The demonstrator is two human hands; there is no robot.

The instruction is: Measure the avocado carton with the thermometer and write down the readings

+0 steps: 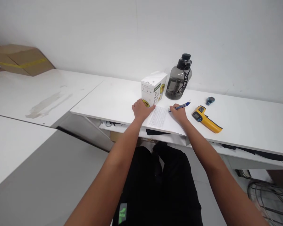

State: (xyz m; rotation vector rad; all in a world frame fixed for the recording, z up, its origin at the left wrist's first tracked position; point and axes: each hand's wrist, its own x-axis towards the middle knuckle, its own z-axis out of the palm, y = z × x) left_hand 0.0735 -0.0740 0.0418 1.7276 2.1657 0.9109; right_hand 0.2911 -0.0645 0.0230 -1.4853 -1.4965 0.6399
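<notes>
Paper [158,117], white, densely written, blue pen [183,105] in right hand [179,114]

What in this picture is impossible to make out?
Head view:
- Handwriting on the white paper sheet: too small.
- White avocado-print cardboard carton, lower corner: hidden by the left hand.
- Brown cardboard box, left end: cut off by the left edge.

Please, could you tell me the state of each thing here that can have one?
Pen: held in the right hand.
Paper: flat, partly covered with writing.
White box: standing, top closed.
Bottle: standing, capped, seemingly part-filled.
Thermometer: lying down; screen on or off unclear.
Small blue gadget: lying on the table.
Cardboard box: looks shut, yellow tape along it.
</notes>
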